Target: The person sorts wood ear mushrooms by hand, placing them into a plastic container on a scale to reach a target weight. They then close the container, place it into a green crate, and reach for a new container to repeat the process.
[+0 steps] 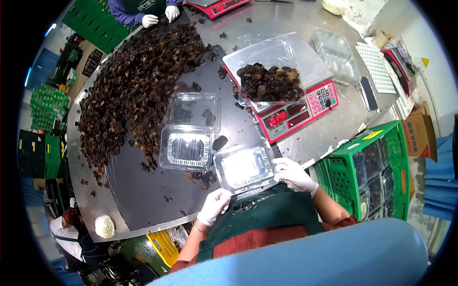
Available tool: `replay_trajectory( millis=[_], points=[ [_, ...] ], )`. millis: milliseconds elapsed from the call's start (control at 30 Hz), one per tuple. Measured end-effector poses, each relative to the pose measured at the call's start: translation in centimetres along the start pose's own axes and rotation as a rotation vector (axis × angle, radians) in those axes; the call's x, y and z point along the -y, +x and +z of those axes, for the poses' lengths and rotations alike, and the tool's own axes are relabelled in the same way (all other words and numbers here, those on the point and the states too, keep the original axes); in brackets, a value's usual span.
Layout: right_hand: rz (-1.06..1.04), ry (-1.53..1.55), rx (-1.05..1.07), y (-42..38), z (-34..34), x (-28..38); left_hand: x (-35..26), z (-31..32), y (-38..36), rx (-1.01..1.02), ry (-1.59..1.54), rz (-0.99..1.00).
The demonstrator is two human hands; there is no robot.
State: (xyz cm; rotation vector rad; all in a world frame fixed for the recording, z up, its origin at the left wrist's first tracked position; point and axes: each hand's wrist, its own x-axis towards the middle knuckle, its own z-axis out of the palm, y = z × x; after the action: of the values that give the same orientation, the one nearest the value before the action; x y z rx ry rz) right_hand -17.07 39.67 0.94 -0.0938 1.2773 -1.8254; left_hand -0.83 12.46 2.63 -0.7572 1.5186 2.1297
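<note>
My left hand [214, 207], in a white glove, is closed on the lower left corner of a clear plastic container [244, 166] at the table's near edge. On the container's right side, my right hand [295, 175], also gloved, grips the rim. Just left of it lies another clear container [186, 148] with its lid raised behind. Beyond, a clear container filled with dark wood-ear mushrooms [270, 84] rests on a red scale [292, 114] with a lit display. A big heap of the same mushrooms [138, 81] covers the table's left part.
Stacked empty clear containers [336, 56] stand at the back right, near a black phone-like slab [369, 94]. A green crate [355, 164] holding packed boxes is at my right. Across the table, a co-worker's gloved hands [161, 17] are at the heap. White foam netting [104, 226] lies front left.
</note>
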Motion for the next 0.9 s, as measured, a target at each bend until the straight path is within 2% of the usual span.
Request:
replay_trajectory(
  millis=[167,233,300,333,400,500,533,567,633,667,700,733,767,833,867,900],
  points=[
    [-0.109,-0.095,-0.022,0.3,-0.1,-0.9,-0.4,0.4,0.1,-0.029,-0.042,-0.002],
    [-0.155,-0.209,0.047,0.2,-0.4,-0.7,-1.0,0.9,-0.4,-0.053,-0.041,0.019],
    [-0.068,-0.123,0.076,-0.5,0.8,1.2,-1.9,1.2,-1.1,-0.073,0.010,0.084],
    [-0.081,-0.287,0.090,-0.7,0.9,2.0,-1.9,1.2,-1.4,-0.079,0.017,0.148],
    [-0.059,-0.196,0.111,-0.4,1.1,2.2,-2.3,1.1,-2.1,-0.078,-0.004,0.211],
    [0.006,-0.222,0.058,-1.2,4.3,5.7,-4.5,1.9,-3.6,-0.212,0.157,0.320],
    [-0.003,-0.181,0.042,-1.0,5.3,6.5,-6.1,2.9,-4.1,-0.287,0.092,0.300],
    [-0.011,-0.283,0.038,-0.6,6.2,7.5,-4.6,0.9,-3.4,-0.287,0.274,0.522],
    [-0.005,-0.546,-0.043,0.3,8.5,9.5,-4.2,-1.2,-3.5,-0.368,0.320,0.465],
    [-0.149,-0.588,-0.034,1.4,8.4,8.4,-5.0,-1.1,-3.7,-0.384,0.255,0.435],
    [-0.408,-0.829,-0.136,2.6,8.7,8.1,-5.6,-1.4,-3.8,-0.390,0.194,0.401],
    [-0.648,-1.085,-0.319,3.9,9.0,7.8,-3.7,-4.3,-2.8,-0.268,0.069,0.456],
    [-0.667,-1.383,-0.437,4.7,9.4,8.5,-1.7,-7.2,-1.8,-0.140,-0.060,0.494],
    [-1.316,-1.229,-0.269,6.9,9.3,10.5,-3.2,-7.7,-0.4,-0.146,-0.071,0.473],
    [-1.218,-1.198,-0.096,7.9,9.8,9.9,-4.4,-7.2,0.3,-0.202,-0.018,0.455],
    [-1.136,-1.232,-0.186,7.5,11.0,10.5,-5.6,-6.6,0.9,-0.283,0.068,0.427]
  ],
)
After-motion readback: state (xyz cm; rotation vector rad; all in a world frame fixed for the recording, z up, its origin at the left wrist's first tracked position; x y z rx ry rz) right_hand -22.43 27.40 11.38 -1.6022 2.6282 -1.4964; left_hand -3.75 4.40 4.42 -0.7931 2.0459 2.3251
